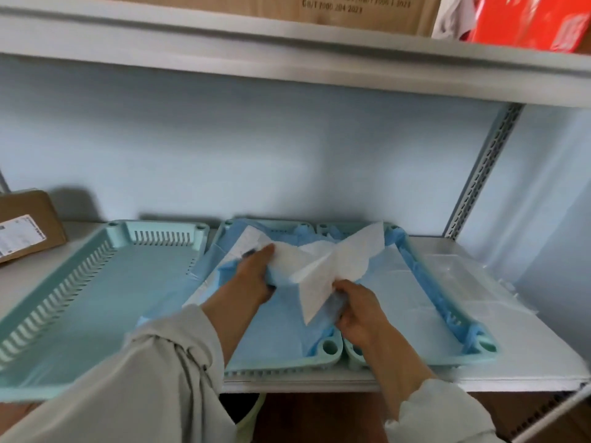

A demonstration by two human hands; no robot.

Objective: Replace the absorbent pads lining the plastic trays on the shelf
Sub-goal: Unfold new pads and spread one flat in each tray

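Note:
Three mint-green plastic trays stand side by side on the shelf. The left tray [96, 289] is bare inside. The middle tray [329, 346] and the right tray [479, 345] are lined with blue absorbent pads [275, 327]. A crumpled pad [329, 260], white side up with blue backing, is lifted above the seam between these two trays. My left hand [256, 276] grips its left part. My right hand [358, 305] grips its lower edge.
A cardboard box [25, 225] sits at the shelf's far left. Clear plastic packaging [457, 270] lies right of the trays. The upper shelf [287, 49] carries a carton and a red package [524, 20]. A perforated upright [483, 167] stands at the right.

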